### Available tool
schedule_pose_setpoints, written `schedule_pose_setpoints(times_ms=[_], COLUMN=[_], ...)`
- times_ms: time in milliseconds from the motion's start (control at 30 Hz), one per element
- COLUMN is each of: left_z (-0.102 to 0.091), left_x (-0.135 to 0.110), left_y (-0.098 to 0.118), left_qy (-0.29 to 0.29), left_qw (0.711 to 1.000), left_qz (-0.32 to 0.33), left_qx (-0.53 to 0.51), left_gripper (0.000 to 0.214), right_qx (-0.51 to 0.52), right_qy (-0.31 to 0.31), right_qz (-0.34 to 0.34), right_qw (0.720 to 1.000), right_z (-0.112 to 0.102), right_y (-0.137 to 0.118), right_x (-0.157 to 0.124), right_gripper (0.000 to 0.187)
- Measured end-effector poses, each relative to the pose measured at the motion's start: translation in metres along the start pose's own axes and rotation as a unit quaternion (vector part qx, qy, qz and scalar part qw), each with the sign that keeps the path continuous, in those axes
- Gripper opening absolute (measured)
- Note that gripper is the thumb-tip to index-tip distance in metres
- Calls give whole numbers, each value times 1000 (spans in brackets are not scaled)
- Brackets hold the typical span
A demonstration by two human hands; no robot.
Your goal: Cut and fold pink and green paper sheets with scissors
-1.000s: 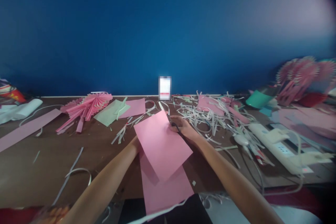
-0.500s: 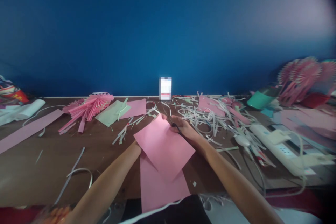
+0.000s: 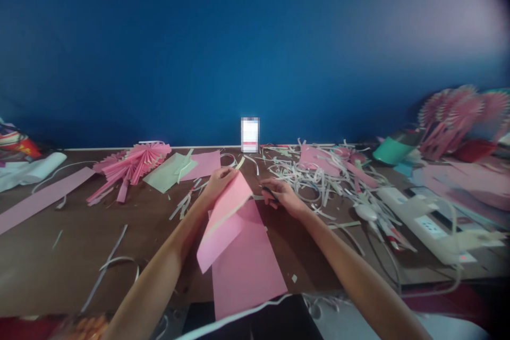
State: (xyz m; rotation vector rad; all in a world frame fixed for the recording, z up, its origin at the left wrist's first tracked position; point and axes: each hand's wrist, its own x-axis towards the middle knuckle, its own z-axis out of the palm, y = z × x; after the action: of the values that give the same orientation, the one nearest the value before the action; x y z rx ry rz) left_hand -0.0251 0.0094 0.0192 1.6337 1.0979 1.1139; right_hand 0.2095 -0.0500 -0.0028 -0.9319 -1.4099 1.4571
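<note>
My left hand pinches the upper edge of a pink paper sheet, which hangs tilted and curls at its lower end. Beneath it, a second pink sheet lies flat, reaching the table's near edge. To the right, my right hand grips black-handled scissors, with the blades pointing left, apart from the raised paper. A small pale scrap lies near the scissors. Whether the blades are spread is too small to tell.
Pink folded paper fans and a pale green sheet lie left. Tangled white strips cover the right of the table. A power strip with cables, a green container and a lit screen stand around the back and right.
The raised pink sheet has swung left and turned in my left hand, uncovering more of the lower sheet. My right hand with the scissors has come away from the paper.
</note>
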Motion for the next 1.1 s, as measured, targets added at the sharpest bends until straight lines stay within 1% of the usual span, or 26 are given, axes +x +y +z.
schedule_pose_setpoints(times_ms=[100, 167, 300, 467, 600, 800, 867, 1000, 1100], left_z=[5, 9, 19, 28, 28, 25, 23, 21, 21], left_x=[-9, -13, -15, -16, -18, -18, -18, -19, -20], left_y=[4, 6, 3, -12, -16, -10, -10, -11, -10], left_qy=[-9, -13, -18, -25, -28, -4, 7, 40, 21], left_qw=[998, 997, 995, 998, 998, 999, 999, 998, 999], left_qz=[14, 23, 46, 17, 17, 12, 4, -4, 14], left_qx=[54, 79, 84, 58, 45, 40, 40, 39, 47], left_gripper=[39, 38, 34, 35, 34, 33, 33, 34, 33], right_qx=[-4, -16, -71, -114, -117, -96, -98, -100, -105], right_qy=[27, 34, 2, -31, -38, -41, -41, -58, -58], right_qz=[-7, -8, -2, 8, 14, 19, 29, 38, 38], right_qw=[1000, 999, 997, 993, 992, 994, 994, 993, 992], right_z=[-9, -13, -14, -13, -13, -12, -13, -19, -19], right_y=[2, 2, -2, -3, -4, -4, -3, -2, -2], right_x=[1, 1, -1, -3, -4, -5, -5, -5, -6], right_gripper=[41, 38, 34, 33, 32, 36, 38, 34, 35])
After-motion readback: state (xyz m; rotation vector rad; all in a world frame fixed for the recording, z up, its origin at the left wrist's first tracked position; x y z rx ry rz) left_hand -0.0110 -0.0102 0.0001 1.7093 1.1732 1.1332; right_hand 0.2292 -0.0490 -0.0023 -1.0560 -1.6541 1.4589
